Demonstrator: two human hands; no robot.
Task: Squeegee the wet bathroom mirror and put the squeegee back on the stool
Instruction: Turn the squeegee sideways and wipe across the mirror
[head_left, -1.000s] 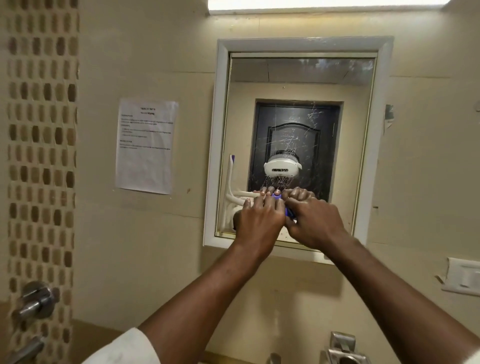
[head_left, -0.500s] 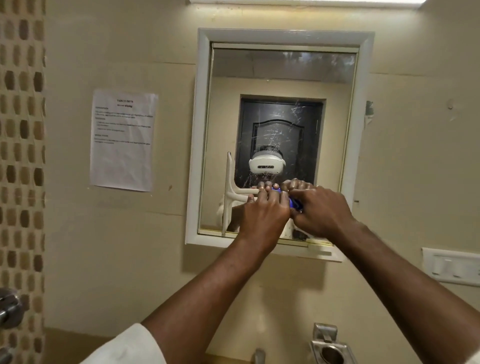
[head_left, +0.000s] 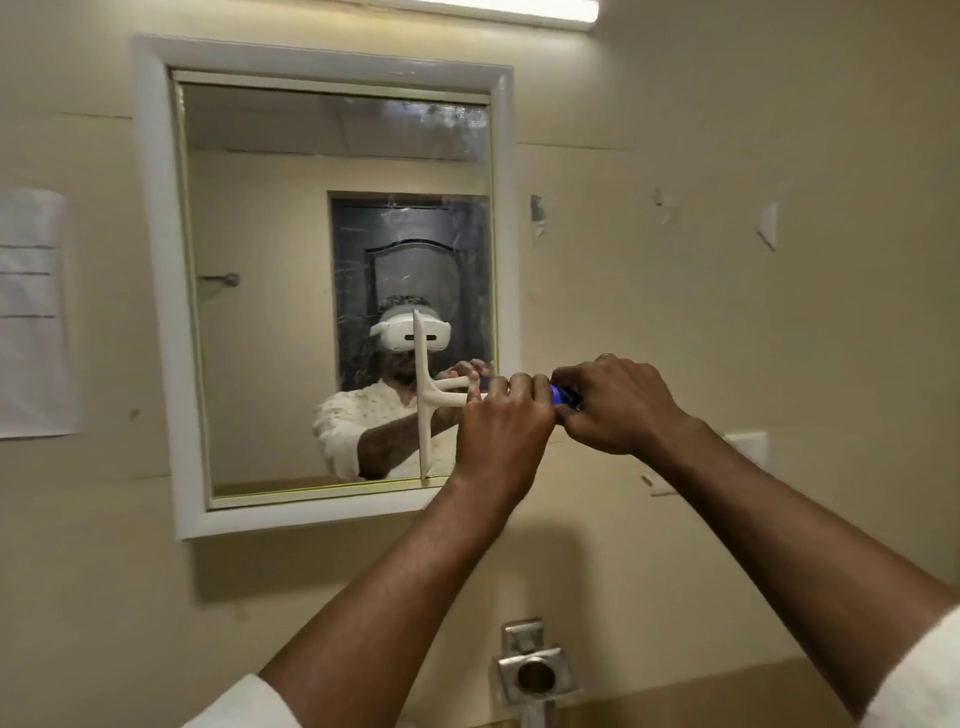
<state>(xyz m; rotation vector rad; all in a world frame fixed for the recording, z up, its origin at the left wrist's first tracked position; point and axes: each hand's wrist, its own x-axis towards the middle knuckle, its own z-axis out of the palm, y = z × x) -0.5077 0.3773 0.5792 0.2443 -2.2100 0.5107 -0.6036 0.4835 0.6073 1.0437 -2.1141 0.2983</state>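
Note:
A white-framed mirror (head_left: 156, 291) hangs on the beige wall. The squeegee (head_left: 423, 410) has a cream blade standing upright against the lower right part of the glass. Its handle runs right and ends in a blue grip. My left hand (head_left: 501, 423) is closed around the handle just right of the blade. My right hand (head_left: 615, 400) grips the blue end, past the mirror's right frame. Streaks and a hazy wet patch remain on the glass at the upper right. The stool is out of sight.
A printed paper sheet (head_left: 34, 312) is taped to the wall at the left. A metal tap fitting (head_left: 532, 670) juts out below my arms. A white switch plate (head_left: 748, 447) sits on the wall right of my right hand. A light bar (head_left: 498, 10) glows above.
Both hands have dragged the squeegee rightward across the lower mirror, the blade going from the left part to the right part. The view has swung right, so the mirror sits further left.

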